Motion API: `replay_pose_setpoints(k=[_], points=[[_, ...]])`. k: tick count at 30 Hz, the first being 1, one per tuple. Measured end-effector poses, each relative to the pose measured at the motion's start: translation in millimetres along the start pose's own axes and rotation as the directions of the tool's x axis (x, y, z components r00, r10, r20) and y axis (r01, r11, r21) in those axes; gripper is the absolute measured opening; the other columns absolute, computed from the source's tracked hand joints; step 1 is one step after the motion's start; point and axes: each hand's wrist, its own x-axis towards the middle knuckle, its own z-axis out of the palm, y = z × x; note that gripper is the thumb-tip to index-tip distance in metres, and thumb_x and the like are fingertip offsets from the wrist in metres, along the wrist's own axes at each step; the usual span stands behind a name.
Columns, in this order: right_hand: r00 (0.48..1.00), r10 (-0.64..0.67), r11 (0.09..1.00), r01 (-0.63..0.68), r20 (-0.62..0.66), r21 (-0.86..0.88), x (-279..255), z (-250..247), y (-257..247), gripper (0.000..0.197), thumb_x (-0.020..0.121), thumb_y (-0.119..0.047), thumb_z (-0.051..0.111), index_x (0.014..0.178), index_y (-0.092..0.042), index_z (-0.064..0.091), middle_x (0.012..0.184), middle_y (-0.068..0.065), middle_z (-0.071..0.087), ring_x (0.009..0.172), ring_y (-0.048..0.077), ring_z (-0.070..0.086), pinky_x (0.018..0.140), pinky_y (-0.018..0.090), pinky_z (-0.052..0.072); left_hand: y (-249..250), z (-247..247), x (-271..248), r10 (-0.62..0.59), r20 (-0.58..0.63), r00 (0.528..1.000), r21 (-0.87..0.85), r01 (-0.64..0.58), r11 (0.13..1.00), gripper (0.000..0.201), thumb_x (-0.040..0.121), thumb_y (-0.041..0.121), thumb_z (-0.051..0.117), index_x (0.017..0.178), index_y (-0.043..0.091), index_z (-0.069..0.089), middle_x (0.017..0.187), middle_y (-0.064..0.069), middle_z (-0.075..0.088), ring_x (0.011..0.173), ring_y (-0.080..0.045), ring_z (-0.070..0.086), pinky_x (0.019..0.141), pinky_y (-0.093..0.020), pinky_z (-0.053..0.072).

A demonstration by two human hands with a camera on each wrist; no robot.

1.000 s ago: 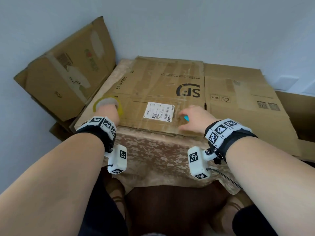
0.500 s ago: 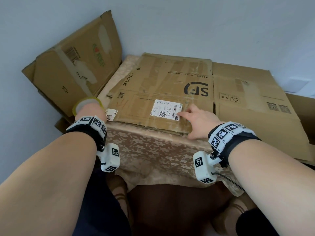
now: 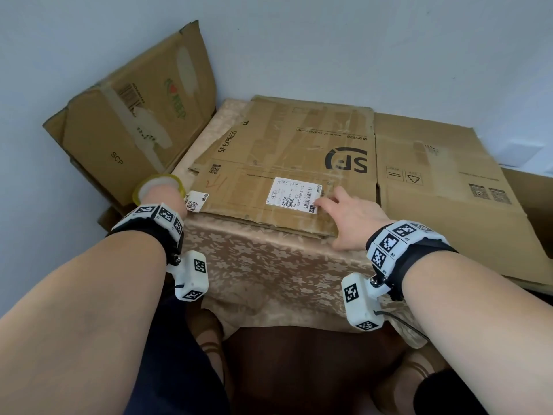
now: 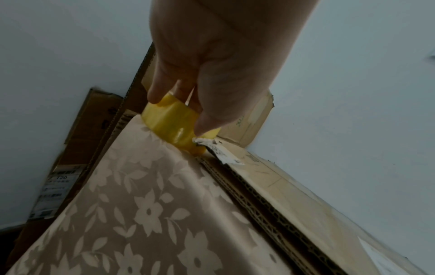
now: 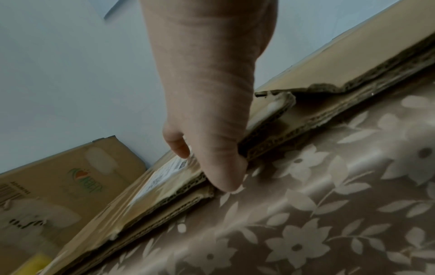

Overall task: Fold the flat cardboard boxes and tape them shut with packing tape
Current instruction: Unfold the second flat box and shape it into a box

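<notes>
While my left hand [image 3: 163, 194] sits at the left middle of the head view, its grip holds the yellow tape roll [image 3: 155, 182] by the desk [image 3: 269, 265] corner. Right of it, my right hand [image 3: 347, 218] lies with fingers straight and spread on the flat SF box [image 3: 284, 151], touching its white label [image 3: 294, 194]. Another flat box [image 3: 443, 175] lies just beside, at the right; a third box [image 3: 131, 127] leans on the wall at the upper left.

From the left wrist, my fingers [image 4: 160, 87] curl round the tape roll [image 4: 172, 122], low against the floral cloth [image 4: 146, 214].

From the right wrist, my thumb [image 5: 221, 167] touches the box's corrugated edge [image 5: 179, 202] at frame centre; that grip is wide, holding nothing.
</notes>
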Motion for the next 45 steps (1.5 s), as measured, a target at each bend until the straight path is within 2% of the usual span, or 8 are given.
replay_pose_setpoints(k=[7,10,13,20,23,29,39,45], points=[[0.994,0.066,0.998,-0.064,-0.091,0.03,-7.9,-12.0,-10.3,0.064,0.08,-0.02,0.064,0.136,-0.023,0.034,0.128,0.006,0.04,0.092,0.024,0.053,0.065,0.036,0.051,2.2,-10.1,3.9,0.032,0.096,0.995,0.048,-0.037,0.998,0.019,0.093,0.011,0.05,0.076,0.003,0.051,0.075,-0.009,0.05,0.076,-0.023,0.049,0.073,-0.032,0.042],[0.979,0.114,0.992,-0.102,-0.166,0.08,-13.6,-27.2,0.3,0.049,0.085,-0.014,0.049,0.133,-0.024,0.042,0.125,0.005,0.045,0.091,0.024,0.053,0.063,0.031,0.039,3.0,-15.2,3.7,0.068,0.027,0.997,-0.035,-0.067,0.997,0.023,0.089,0.016,0.053,0.11,0.006,0.054,0.089,-0.012,0.06,0.08,-0.028,0.058,0.069,-0.037,0.048],[0.977,0.119,0.993,-0.113,-0.179,0.044,-23.1,-38.5,12.9,0.043,0.088,-0.027,0.046,0.131,-0.027,0.046,0.115,0.004,0.046,0.082,0.02,0.049,0.062,0.029,0.041,1.8,-15.7,-2.5,0.074,0.011,0.997,-0.16,-0.071,0.985,0.064,0.089,0.011,0.051,0.146,0.014,0.022,0.11,-0.016,0.059,0.095,-0.033,0.059,0.079,-0.041,0.051],[0.963,0.207,0.97,-0.225,-0.173,-0.095,-43.3,-41.1,30.9,0.029,0.097,-0.035,0.047,0.122,-0.024,0.058,0.107,0.004,0.053,0.092,0.022,0.057,0.066,0.033,0.051,22.4,-27.1,-18.0,0.202,0.038,0.979,-0.209,-0.19,0.959,0.074,0.086,0.016,0.061,0.147,0.022,0.022,0.112,-0.015,0.061,0.085,-0.029,0.06,0.069,-0.035,0.05],[0.944,0.199,0.969,-0.229,-0.264,-0.091,-48.3,-49.9,35.3,0.025,0.099,-0.026,0.045,0.118,-0.022,0.06,0.101,0.005,0.055,0.091,0.024,0.056,0.067,0.034,0.05,34.9,-35.9,-24.7,0.221,-0.059,0.974,-0.279,-0.228,0.933,0.077,0.087,0.021,0.063,0.15,0.022,0.018,0.122,-0.02,0.056,0.102,-0.036,0.058,0.081,-0.037,0.049],[0.872,0.243,0.954,-0.294,-0.425,-0.059,-64.2,-74.0,51.1,0.021,0.097,-0.016,0.046,0.112,-0.018,0.061,0.099,0.007,0.054,0.088,0.027,0.053,0.059,0.032,0.039,47.4,-70.8,-33.5,0.218,-0.23,0.949,-0.392,-0.295,0.871,0.056,0.087,0.029,0.059,0.138,0.02,0.037,0.121,-0.022,0.057,0.102,-0.036,0.059,0.087,-0.038,0.048],[0.737,0.276,0.933,-0.359,-0.617,-0.01,-102.1,-126.4,82.6,0.017,0.092,-0.009,0.051,0.103,-0.011,0.064,0.099,0.011,0.059,0.095,0.033,0.056,0.061,0.033,0.036,72.2,-134.7,-89.1,0.234,-0.395,0.889,-0.45,-0.409,0.794,0.088,0.074,0.03,0.078,0.144,0.029,0.026,0.138,-0.023,0.035,0.121,-0.039,0.045,0.102,-0.043,0.038],[0.667,0.235,0.933,-0.358,-0.707,-0.027,-134.6,-167.6,91.1,0.014,0.092,-0.01,0.052,0.096,-0.011,0.065,0.093,0.009,0.061,0.09,0.031,0.056,0.06,0.032,0.037,88.7,-177.4,-135.1,0.094,-0.546,0.832,-0.365,-0.338,0.868,0.086,0.074,0.035,0.077,0.144,0.03,0.026,0.154,-0.021,-0.004,0.143,-0.04,-0.001,0.112,-0.054,0.02]])
